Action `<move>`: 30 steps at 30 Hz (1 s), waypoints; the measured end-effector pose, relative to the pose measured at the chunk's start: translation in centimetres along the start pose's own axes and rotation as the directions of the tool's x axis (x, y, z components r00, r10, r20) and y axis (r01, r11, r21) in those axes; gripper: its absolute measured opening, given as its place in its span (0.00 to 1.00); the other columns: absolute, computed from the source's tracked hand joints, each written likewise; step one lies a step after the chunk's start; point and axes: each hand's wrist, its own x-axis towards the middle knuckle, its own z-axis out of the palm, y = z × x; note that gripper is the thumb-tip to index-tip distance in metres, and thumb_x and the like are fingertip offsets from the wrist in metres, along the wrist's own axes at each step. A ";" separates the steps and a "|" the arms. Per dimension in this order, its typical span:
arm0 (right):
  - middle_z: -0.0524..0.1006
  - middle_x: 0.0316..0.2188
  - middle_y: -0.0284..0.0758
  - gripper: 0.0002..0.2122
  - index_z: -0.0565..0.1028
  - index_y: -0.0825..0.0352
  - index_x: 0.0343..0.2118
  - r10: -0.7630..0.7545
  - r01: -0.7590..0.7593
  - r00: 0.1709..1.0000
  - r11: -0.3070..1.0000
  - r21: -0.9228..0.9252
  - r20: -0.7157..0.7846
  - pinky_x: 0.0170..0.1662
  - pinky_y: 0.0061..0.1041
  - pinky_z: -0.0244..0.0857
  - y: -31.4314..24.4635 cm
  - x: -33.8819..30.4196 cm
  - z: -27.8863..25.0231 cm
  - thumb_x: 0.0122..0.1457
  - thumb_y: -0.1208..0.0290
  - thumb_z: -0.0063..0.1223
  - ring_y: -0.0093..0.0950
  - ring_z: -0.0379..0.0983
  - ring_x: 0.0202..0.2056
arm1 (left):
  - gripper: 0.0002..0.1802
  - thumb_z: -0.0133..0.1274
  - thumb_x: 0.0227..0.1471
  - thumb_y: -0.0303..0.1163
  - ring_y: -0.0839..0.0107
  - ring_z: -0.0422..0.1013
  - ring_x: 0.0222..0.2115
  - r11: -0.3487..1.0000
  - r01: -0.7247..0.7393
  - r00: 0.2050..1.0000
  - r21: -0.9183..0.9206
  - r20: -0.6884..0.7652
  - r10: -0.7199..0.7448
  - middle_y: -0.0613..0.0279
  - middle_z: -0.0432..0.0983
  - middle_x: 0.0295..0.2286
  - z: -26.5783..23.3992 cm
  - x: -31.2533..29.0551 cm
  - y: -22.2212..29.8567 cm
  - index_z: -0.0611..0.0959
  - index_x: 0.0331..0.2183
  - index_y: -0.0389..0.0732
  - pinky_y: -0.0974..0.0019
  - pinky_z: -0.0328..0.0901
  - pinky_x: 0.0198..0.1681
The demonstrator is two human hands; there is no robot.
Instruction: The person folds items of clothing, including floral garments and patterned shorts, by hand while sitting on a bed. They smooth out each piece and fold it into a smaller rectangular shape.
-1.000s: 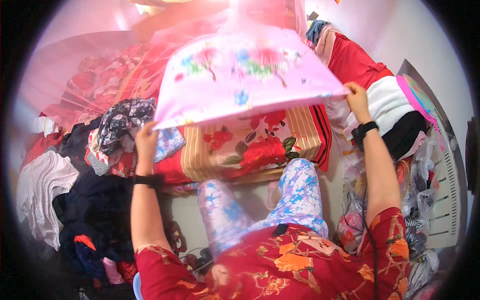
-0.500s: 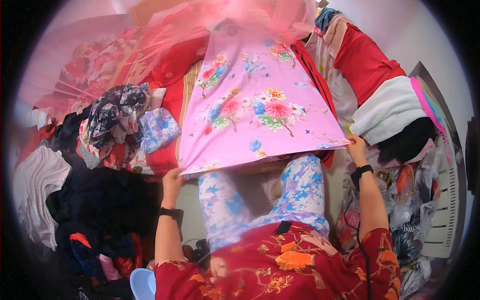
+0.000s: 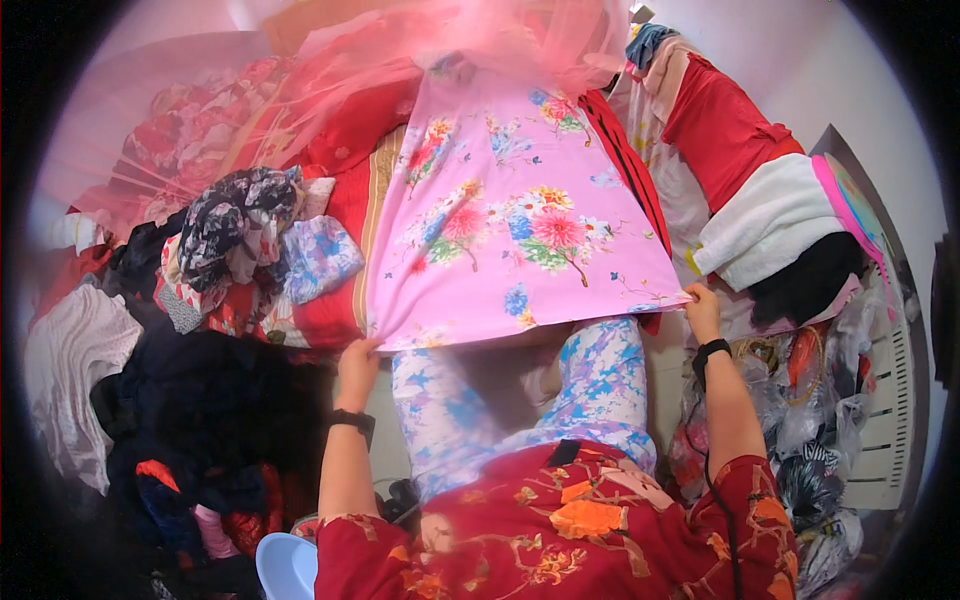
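Note:
A pink floral cloth (image 3: pixel 450 270) lies spread over the bed in front of me, its near edge drawn out above my knees. At its near left corner, my left hand (image 3: pixel 358 370) is closed, pinching the fabric. My right hand (image 3: pixel 703 310) grips the near right corner the same way. Between the two hands the near edge hangs slightly slack, with small folds by the left corner. The cloth's far end runs under a pink net curtain (image 3: pixel 480 35).
Left on the red bedding (image 3: pixel 343 225) sit a heap of patterned clothes (image 3: pixel 235 230) and a folded blue-and-white floral garment (image 3: pixel 320 258). Dark clothes (image 3: pixel 200 400) pile below. On the right are a white towel (image 3: pixel 775 220), red cloth (image 3: pixel 725 125) and plastic bags (image 3: pixel 800 400). A light-blue basin (image 3: pixel 285 565) stands near my left elbow.
Both hands have moved slightly inward, the left toward the right and the right toward the left and a little lower. The cloth's near edge is less taut, with creases at the left corner.

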 end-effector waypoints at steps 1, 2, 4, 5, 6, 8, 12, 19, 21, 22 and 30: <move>0.71 0.15 0.30 0.04 0.76 0.70 0.27 0.004 -0.004 1.000 1.000 -0.002 0.004 0.18 0.20 0.57 0.1 0.0 -0.1 0.49 0.81 0.49 0.18 0.65 0.15 | 0.13 0.55 0.40 0.21 0.57 0.72 0.32 0.998 0.014 1.000 0.054 0.026 -0.015 0.52 0.75 0.28 -0.4 0.6 -0.2 0.82 0.34 0.39 0.63 0.66 0.36; 0.71 0.15 0.30 0.05 0.75 0.70 0.28 -0.012 0.013 1.000 0.999 0.046 -0.023 0.18 0.20 0.57 0.3 0.3 -0.3 0.49 0.81 0.48 0.18 0.65 0.15 | 0.14 0.55 0.40 0.22 0.57 0.72 0.31 0.994 0.025 0.998 0.108 0.053 -0.031 0.52 0.75 0.28 -0.7 0.8 -0.4 0.83 0.34 0.39 0.63 0.65 0.36; 0.70 0.15 0.31 0.05 0.75 0.70 0.29 0.116 -0.128 0.991 0.962 0.239 0.066 0.18 0.20 0.58 -1.9 0.5 -0.1 0.50 0.80 0.46 0.19 0.66 0.15 | 0.13 0.56 0.40 0.22 0.60 0.73 0.30 0.995 0.096 0.995 -0.010 0.024 -0.095 0.54 0.75 0.28 -1.5 -0.5 -2.2 0.82 0.34 0.38 0.65 0.66 0.34; 0.70 0.15 0.31 0.05 0.75 0.70 0.29 0.114 -0.129 0.991 0.962 0.242 0.075 0.18 0.20 0.58 -3.0 0.7 -0.3 0.50 0.80 0.46 0.19 0.66 0.15 | 0.13 0.56 0.40 0.22 0.63 0.73 0.29 0.979 0.142 0.990 -0.144 -0.006 -0.144 0.55 0.75 0.27 -1.6 -0.8 -2.8 0.82 0.34 0.37 0.66 0.66 0.33; 0.70 0.15 0.31 0.04 0.74 0.70 0.28 0.141 -0.149 0.989 0.956 0.254 0.052 0.18 0.20 0.59 -3.5 0.8 -0.8 0.51 0.80 0.46 0.20 0.67 0.15 | 0.12 0.57 0.41 0.23 0.68 0.73 0.26 0.905 0.280 0.960 -0.319 0.090 -0.266 0.59 0.75 0.27 -1.9 -0.6 -2.5 0.82 0.33 0.33 0.69 0.66 0.29; 0.71 0.17 0.30 0.03 0.73 0.68 0.29 -0.009 0.007 0.999 0.998 0.066 0.036 0.19 0.20 0.62 -2.6 0.9 -1.3 0.53 0.78 0.46 0.20 0.68 0.17 | 0.11 0.56 0.43 0.24 0.70 0.73 0.25 0.869 0.306 0.950 -0.389 0.067 -0.304 0.61 0.75 0.26 -1.8 -0.7 -2.6 0.81 0.33 0.32 0.71 0.66 0.27; 0.72 0.20 0.30 0.09 0.71 0.68 0.39 0.438 -0.499 0.851 0.502 0.707 0.290 0.19 0.18 0.62 -2.5 1.8 -1.7 0.54 0.79 0.50 0.18 0.67 0.18 | 0.10 0.52 0.49 0.26 0.75 0.71 0.22 0.790 0.247 0.944 -0.562 -0.044 -0.327 0.64 0.74 0.24 -2.6 -0.5 -1.6 0.80 0.34 0.31 0.74 0.64 0.25; 0.69 0.20 0.27 0.08 0.71 0.67 0.39 0.509 -0.539 0.809 0.444 0.716 0.294 0.18 0.19 0.58 -5.0 2.4 -2.4 0.57 0.76 0.46 0.17 0.62 0.16 | 0.07 0.48 0.47 0.26 0.76 0.70 0.23 0.685 0.304 0.857 -0.661 -0.123 -0.500 0.60 0.75 0.25 -3.6 -0.4 -0.6 0.78 0.29 0.33 0.72 0.65 0.26; 0.69 0.20 0.27 0.07 0.71 0.66 0.39 0.513 -0.548 0.810 0.489 0.679 0.285 0.18 0.19 0.58 -5.2 2.4 -2.7 0.57 0.76 0.45 0.17 0.62 0.16 | 0.06 0.48 0.46 0.25 0.76 0.69 0.22 0.689 0.284 0.848 -0.667 -0.161 -0.505 0.61 0.74 0.23 -3.5 -0.3 -1.0 0.77 0.28 0.33 0.72 0.65 0.25; 0.69 0.20 0.27 0.07 0.71 0.66 0.39 0.517 -0.555 0.811 0.532 0.639 0.274 0.18 0.19 0.58 -5.3 2.3 -2.7 0.57 0.76 0.45 0.17 0.61 0.16 | 0.05 0.48 0.46 0.25 0.76 0.68 0.21 0.692 0.264 0.838 -0.672 -0.196 -0.510 0.63 0.73 0.22 -3.4 -0.2 -1.0 0.76 0.26 0.34 0.71 0.65 0.24; 0.69 0.20 0.28 0.07 0.71 0.66 0.37 0.533 -0.507 0.778 0.219 0.834 0.333 0.18 0.19 0.57 -4.1 2.2 -1.7 0.57 0.76 0.46 0.17 0.61 0.17 | 0.01 0.49 0.48 0.23 0.77 0.65 0.15 0.694 0.263 0.832 -0.671 -0.206 -0.515 0.66 0.69 0.18 -0.8 0.0 -2.7 0.74 0.25 0.39 0.75 0.60 0.17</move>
